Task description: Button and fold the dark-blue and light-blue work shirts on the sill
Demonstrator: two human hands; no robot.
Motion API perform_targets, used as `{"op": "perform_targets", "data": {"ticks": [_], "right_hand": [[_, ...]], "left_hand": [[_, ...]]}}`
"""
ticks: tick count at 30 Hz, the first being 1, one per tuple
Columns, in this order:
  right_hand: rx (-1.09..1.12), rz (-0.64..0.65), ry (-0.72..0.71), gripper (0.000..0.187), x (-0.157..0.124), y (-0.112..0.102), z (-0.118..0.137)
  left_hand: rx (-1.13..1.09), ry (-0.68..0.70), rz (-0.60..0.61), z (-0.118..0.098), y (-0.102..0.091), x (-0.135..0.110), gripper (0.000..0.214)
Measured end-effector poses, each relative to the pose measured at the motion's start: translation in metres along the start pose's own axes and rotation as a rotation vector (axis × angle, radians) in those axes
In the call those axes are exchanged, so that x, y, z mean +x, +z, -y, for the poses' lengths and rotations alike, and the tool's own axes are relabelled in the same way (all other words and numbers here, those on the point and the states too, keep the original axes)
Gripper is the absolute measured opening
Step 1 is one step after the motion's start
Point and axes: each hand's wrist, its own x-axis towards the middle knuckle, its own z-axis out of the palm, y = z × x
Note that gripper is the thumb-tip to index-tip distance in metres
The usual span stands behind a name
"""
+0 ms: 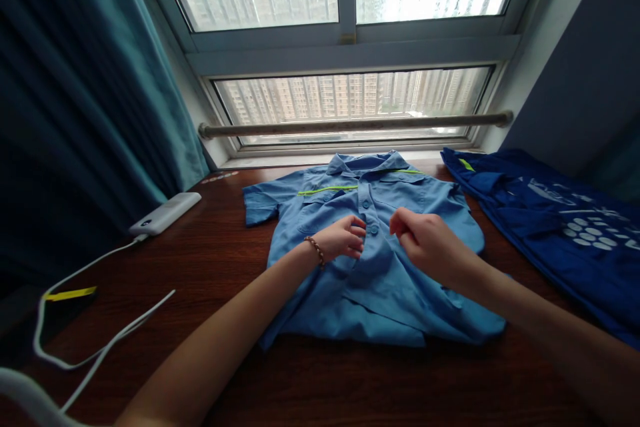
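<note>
A light blue short-sleeved shirt lies front side up on the brown wooden table, collar toward the window. Yellow-green piping runs across its chest, and buttons show along its front placket. My left hand, with a beaded bracelet at the wrist, is over the shirt just left of the placket. Its fingers are loosely curled and slightly apart, with nothing seen in them. On the other side of the placket, my right hand is curled closed, fingertips partly hidden; I see no cloth in it.
A dark blue garment with white print lies at the right. On the left are a white power bank, its white cable and a yellow strip. Behind stand a curtain, a window and a metal rail.
</note>
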Motion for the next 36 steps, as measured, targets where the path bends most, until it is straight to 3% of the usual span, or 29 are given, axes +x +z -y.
{"op": "perform_targets", "data": {"ticks": [2,6,8,10,12,15,17,21,24,27,29,31,33,36], "right_hand": [[0.036,0.033,-0.013,0.022,-0.006,0.007,0.003],[0.010,0.063,0.003,0.079,-0.020,0.041,0.015],[0.029,0.014,0.000,0.078,-0.016,0.047,0.013],[0.047,-0.075,0.012,0.068,-0.006,0.037,0.003],[0.012,-0.183,0.068,0.056,0.008,0.017,-0.012],[-0.149,-0.303,0.176,0.042,0.023,-0.015,-0.035],[-0.238,-0.319,0.192,0.035,0.028,-0.027,-0.048],[-0.220,-0.269,0.130,0.024,0.036,-0.024,-0.064],[0.028,-0.234,0.101,0.019,0.045,-0.008,-0.074],[0.521,-0.167,0.137,0.017,0.053,0.007,-0.086],[0.834,-0.153,0.230,0.019,0.056,0.013,-0.095],[1.034,-0.191,0.367,0.018,0.058,0.015,-0.105],[1.132,-0.252,0.502,0.014,0.060,0.015,-0.115],[1.185,-0.308,0.631,0.011,0.063,0.013,-0.126]], "left_hand": [[-0.105,-0.027,0.075,-0.001,0.004,-0.004,0.040],[-0.289,-0.085,0.038,-0.009,0.020,-0.016,0.044],[-0.350,-0.038,0.015,-0.013,0.026,-0.021,0.046],[-0.320,0.041,0.006,-0.015,0.028,-0.023,0.049],[-0.112,0.125,-0.033,-0.014,0.025,-0.022,0.049],[0.506,0.276,-0.103,-0.007,0.018,-0.017,0.044],[0.897,0.329,-0.085,0.000,0.015,-0.015,0.046],[1.265,0.194,-0.083,0.013,0.013,-0.012,0.069],[1.270,0.192,-0.164,0.021,0.001,-0.002,0.074],[1.164,0.309,-0.244,0.022,-0.017,0.009,0.065],[1.098,0.389,-0.335,0.018,-0.021,0.010,0.052],[1.057,0.462,-0.406,0.014,-0.013,0.003,0.038],[1.085,0.504,-0.289,0.011,0.005,-0.010,0.037],[1.238,0.484,0.042,0.011,0.034,-0.027,0.041]]}}
